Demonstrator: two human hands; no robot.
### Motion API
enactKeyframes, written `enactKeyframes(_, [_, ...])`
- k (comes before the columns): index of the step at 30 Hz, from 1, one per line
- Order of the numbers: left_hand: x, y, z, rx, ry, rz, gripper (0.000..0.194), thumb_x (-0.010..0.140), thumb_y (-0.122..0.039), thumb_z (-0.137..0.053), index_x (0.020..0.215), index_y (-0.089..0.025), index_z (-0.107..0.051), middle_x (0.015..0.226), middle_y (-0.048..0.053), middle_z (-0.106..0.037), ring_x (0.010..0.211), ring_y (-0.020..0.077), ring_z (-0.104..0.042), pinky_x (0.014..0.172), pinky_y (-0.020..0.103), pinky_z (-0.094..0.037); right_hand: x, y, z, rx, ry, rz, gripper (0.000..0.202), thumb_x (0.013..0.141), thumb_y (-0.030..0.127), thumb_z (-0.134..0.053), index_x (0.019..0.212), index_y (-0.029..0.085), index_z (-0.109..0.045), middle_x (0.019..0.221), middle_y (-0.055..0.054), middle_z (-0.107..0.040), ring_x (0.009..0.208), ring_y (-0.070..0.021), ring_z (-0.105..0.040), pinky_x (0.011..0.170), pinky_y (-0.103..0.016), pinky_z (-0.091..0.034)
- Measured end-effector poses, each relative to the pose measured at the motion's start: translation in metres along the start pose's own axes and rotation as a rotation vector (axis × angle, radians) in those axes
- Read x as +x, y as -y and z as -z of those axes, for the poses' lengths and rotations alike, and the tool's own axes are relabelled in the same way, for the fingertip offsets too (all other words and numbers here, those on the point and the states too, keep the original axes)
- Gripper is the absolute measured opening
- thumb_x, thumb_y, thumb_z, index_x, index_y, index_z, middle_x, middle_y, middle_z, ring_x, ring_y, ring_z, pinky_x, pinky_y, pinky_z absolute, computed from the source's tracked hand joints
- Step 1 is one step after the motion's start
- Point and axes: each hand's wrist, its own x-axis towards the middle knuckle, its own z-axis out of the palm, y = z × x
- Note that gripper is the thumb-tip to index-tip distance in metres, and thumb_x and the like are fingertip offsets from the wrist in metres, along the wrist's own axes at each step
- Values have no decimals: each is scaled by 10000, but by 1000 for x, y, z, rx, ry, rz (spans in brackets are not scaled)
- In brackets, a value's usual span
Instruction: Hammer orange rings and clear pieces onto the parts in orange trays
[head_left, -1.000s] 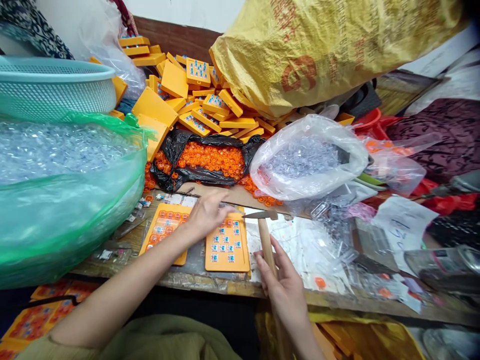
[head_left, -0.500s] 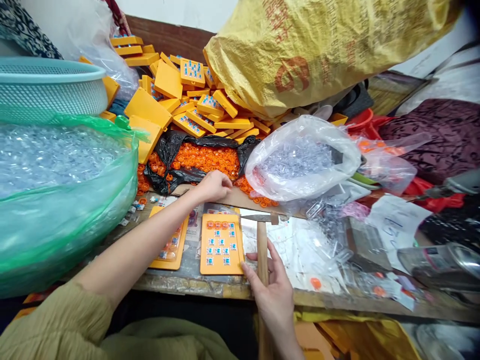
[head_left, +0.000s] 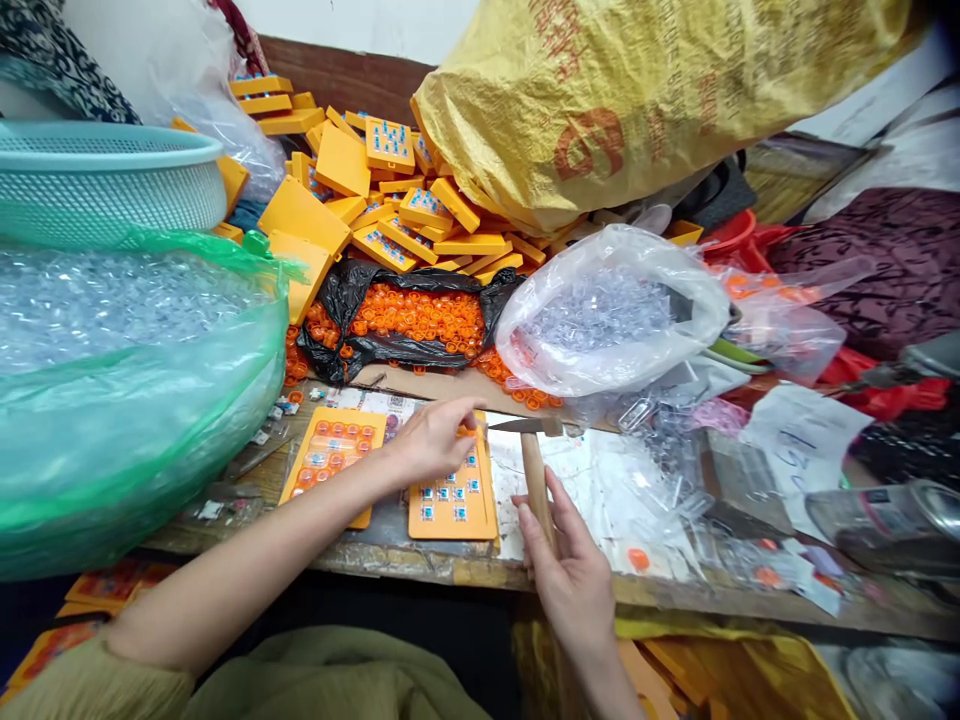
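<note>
My left hand is over the upper part of a flat yellow-orange panel, its fingertips pinched together and pointing down. What the pinch holds, if anything, is too small to make out, and the hand covers the panel's top rows. Small blue-and-white switches show in the lower part of this panel. My right hand, right of the panel, is wrapped round the wooden handle of a hammer with its head up. A second panel with rows of orange caps lies to the left, partly behind my left forearm.
Behind the panels, a black bag holds orange caps. Clear plastic pieces fill a white bag and a large green bag. Yellow cases are heaped at the back. A clear jar lies at the right.
My left hand has come back from the orange caps by the black bag to the panel. My right hand and the hammer have shifted slightly right, the handle now tilted.
</note>
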Motion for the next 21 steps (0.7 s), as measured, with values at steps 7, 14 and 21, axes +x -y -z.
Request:
enactKeyframes(7, [-9,0,-13,-63,-18,54,530,761,-108,-595,1276,-145,-475,954,63,-716,934,225,-656,868,383,-502,1,10,12,-236,53,448,438,892,249,-544,1329,215,-535,1207,-81,-658,983,-199,-683,883,-295,-535])
enactKeyframes(14, [-10,2,-13,-152,-52,128,583,742,-101,-600,1303,-136,-444,960,57,-734,925,216,-672,859,363,-505,1,6,11,-461,159,457,449,927,235,-486,1375,246,-474,1266,-59,-623,1085,-186,-641,827,-226,-543])
enactKeyframes(21, [-8,1,-12,-241,-51,184,638,701,-69,-626,1310,-103,-441,928,67,-734,900,201,-673,873,337,-498,-2,11,11,-451,144,497,439,928,221,-464,1363,272,-488,1236,-57,-640,1106,-196,-628,890,-252,-515])
